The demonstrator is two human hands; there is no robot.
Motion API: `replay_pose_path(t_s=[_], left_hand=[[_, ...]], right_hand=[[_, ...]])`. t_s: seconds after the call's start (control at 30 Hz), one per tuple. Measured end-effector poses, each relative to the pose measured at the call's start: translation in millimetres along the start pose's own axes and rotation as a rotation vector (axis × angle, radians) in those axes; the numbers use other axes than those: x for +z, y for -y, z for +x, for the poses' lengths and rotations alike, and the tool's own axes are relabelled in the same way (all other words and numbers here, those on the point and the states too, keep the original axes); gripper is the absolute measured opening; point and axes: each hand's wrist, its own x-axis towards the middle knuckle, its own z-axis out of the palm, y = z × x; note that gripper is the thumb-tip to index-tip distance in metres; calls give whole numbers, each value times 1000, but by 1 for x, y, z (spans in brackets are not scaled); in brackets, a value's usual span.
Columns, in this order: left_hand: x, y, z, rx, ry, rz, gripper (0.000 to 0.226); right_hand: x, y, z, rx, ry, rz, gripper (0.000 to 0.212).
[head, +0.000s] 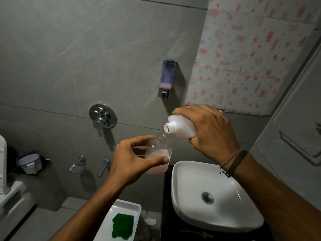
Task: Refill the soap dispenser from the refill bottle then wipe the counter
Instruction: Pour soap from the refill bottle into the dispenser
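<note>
The left grip [132, 160] clasped the upright clear bottle [159, 154]. Just above it, the right grip [212, 133] clasped the tilted refill bottle [180, 127], its mouth over the clear bottle's neck.

Grey tiled wall [52, 49] faces me, a chrome mixer valve [102, 117] fixed on it; pink-patterned curtain [251, 49] hangs right, white basin [191, 181] below.

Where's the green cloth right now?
In the head view, bottom centre: the green cloth lies in a white tray, left of the sink.
</note>
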Motion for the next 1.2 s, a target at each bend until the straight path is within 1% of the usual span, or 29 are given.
replay_pose_path(t_s=[0.63,1.2], left_hand=[[-4,-7,-8,-6,15,6,91],[-7,-10,-12,-19,15,8,93]], right_hand=[[-11,10,-3,2,24,-31,68],[-17,11,-7,-5,-28,-51,71]])
